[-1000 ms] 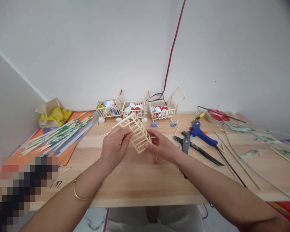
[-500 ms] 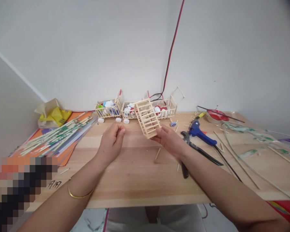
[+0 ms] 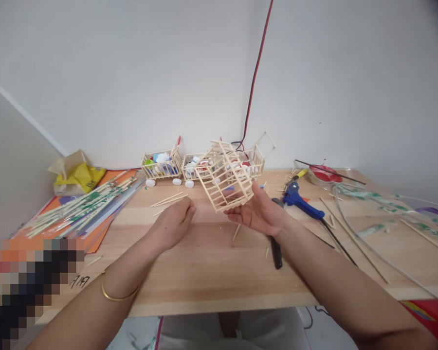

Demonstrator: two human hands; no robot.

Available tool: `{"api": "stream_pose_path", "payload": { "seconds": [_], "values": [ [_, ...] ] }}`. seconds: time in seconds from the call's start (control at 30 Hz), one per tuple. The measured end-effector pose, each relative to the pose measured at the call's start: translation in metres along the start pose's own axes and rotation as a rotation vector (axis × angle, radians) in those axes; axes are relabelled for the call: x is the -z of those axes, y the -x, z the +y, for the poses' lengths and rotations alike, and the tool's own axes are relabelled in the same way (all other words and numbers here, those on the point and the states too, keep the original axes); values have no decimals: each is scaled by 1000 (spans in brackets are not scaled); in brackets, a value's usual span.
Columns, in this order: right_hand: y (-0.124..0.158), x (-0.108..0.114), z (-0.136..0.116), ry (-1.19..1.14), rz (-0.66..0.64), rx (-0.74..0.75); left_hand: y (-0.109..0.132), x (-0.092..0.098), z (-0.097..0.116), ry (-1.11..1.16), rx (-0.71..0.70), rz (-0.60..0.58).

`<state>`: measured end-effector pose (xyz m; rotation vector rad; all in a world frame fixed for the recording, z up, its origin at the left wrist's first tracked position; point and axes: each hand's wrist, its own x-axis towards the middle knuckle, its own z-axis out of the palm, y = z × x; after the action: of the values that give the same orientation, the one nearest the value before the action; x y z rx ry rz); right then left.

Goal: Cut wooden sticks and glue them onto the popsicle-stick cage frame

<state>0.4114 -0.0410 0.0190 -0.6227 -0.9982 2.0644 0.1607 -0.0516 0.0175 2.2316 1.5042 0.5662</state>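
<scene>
My right hand holds a small open basket frame of thin wooden sticks by its lower right corner. The basket is tilted in the air, its slatted side facing me, with the thumb at its edge and the other fingers under it. My left hand is closed just left of the basket, apart from it; anything inside its fingers is hidden. A few loose thin sticks lie on the table beyond that hand. Black-handled pliers lie partly hidden under my right wrist.
Along the wall stand stick carts filled with bottle caps, some on white cap wheels. Bundled sticks and a yellow bag lie left. A blue glue gun, a red roll and loose plastic wrap lie right.
The basket has turned in my right hand, showing more of its open inside, and that hand's fingers have opened out beneath it. My left hand has shifted slightly right, revealing sticks behind it.
</scene>
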Motion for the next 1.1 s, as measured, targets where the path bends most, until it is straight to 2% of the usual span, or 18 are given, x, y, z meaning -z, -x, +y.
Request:
{"api": "stream_pose_path", "payload": {
  "seconds": [0.07, 0.13, 0.23, 0.33, 0.4, 0.57, 0.8, 0.9, 1.1],
  "values": [
    [1, -1, 1, 30, -28, 34, 0, 0, 0, 26, -28, 13],
    [1, -2, 2, 45, -46, 66, 1, 0, 2, 119, -67, 87],
    [0, -3, 3, 56, -56, 94, 4, 0, 8, 422, -34, 206],
    [-2, -2, 6, 93, -77, 97, 6, 0, 16, 757, 37, 167],
    [-2, -3, 9, 125, -103, 98, 6, -1, 19, 882, 39, 136],
    [-2, -7, 14, 128, -173, 100, 6, -2, 16, 901, 88, 160],
    [-1, -6, 11, 67, -146, 72, 4, -4, 8, 1001, 110, 220],
    [-1, -7, 12, 63, -168, 77, 2, -7, 10, 1043, 121, 196],
    [-1, -12, 17, 66, -221, 26, 0, -13, 17, 1179, 190, 76]
  ]
}}
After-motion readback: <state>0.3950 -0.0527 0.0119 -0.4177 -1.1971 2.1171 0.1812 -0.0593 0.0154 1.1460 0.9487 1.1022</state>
